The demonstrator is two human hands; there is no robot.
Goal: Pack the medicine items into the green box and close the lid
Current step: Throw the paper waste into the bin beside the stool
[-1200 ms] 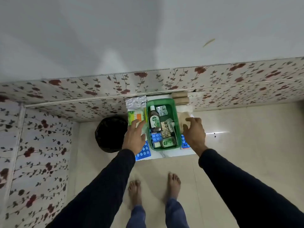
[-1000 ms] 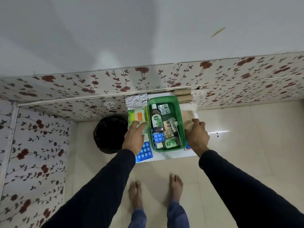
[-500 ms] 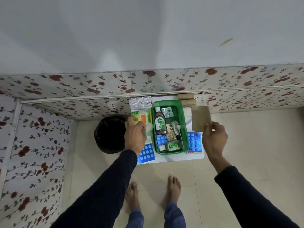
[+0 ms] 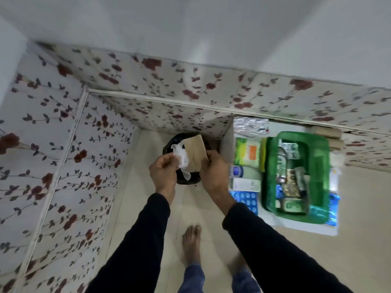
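The green box (image 4: 317, 144) stands open on a small white table at the right, filled with a brown bottle, blister strips and small packs. Both hands are away from it, over a black bin. My right hand (image 4: 214, 172) grips a flat brown paper packet (image 4: 195, 152). My left hand (image 4: 164, 171) pinches a crumpled white wrapper (image 4: 181, 157) at the packet's left edge. Beside the box lie a green and orange carton (image 4: 247, 152), a foil strip (image 4: 250, 125), a white tube box (image 4: 244, 183) and blue blister sheets (image 4: 246, 199).
The black bin (image 4: 186, 178) sits on the floor left of the white table (image 4: 296, 227), in the corner of the flower-patterned walls. Two brown rolls (image 4: 330, 133) lie behind the box. My bare feet (image 4: 191, 242) stand on the cream tiled floor.
My view swung left. My right hand carried the brown packet from the table's right side across to above the bin. My left hand left the carton and now holds a white wrapper.
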